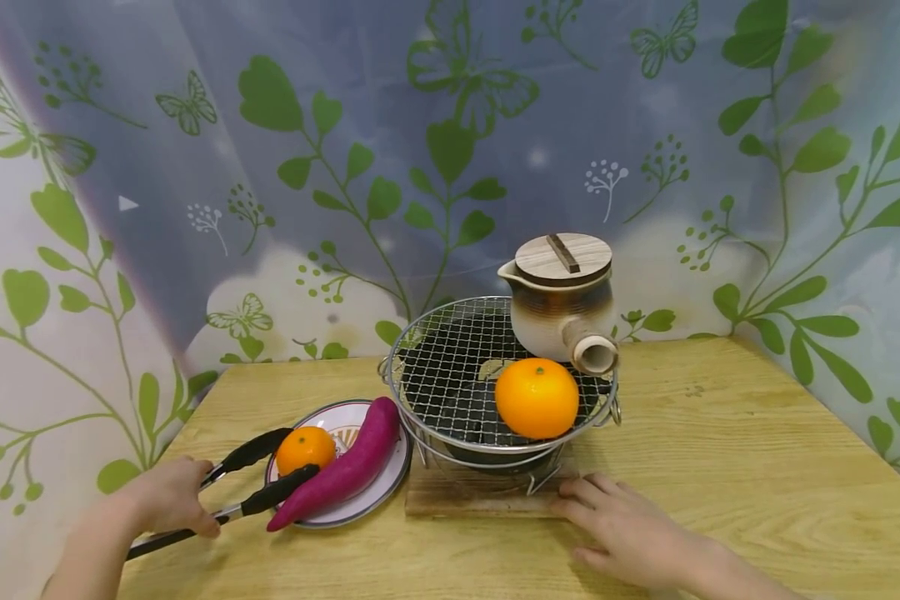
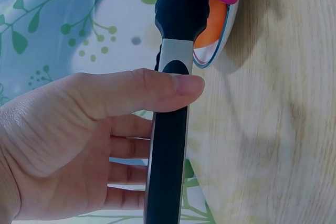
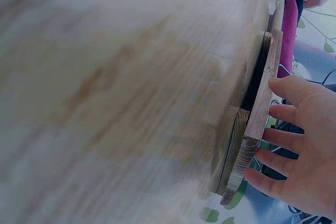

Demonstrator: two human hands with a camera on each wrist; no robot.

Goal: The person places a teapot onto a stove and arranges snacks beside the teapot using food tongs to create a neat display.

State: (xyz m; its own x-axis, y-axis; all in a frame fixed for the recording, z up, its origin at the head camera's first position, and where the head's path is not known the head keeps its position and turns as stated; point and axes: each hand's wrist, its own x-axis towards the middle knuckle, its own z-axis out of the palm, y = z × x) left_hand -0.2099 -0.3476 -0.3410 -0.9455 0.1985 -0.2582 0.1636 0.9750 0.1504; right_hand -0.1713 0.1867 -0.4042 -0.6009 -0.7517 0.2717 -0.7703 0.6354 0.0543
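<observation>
I count two hands. Left hand [image 1: 167,497]: thumb and fingers gripping one pair of tongs [image 1: 266,493], tips apart, one each side of the small orange [image 1: 304,450]. That orange sits on one plate [image 1: 378,498] beside one purple sweet potato [image 1: 362,465]. Right hand [image 1: 630,531]: fingers spread, holding nothing, fingertips at the near right corner of one wooden board [image 1: 480,502]. Above the board I see one round grill [image 1: 450,375], carrying one large orange [image 1: 537,402] and one lidded pot [image 1: 536,323]. Oranges total: two. One table [image 1: 727,467].

Left hand [image 1: 167,498] gripping, right hand [image 1: 626,527] (fingers [image 3: 283,139] spread)
</observation>
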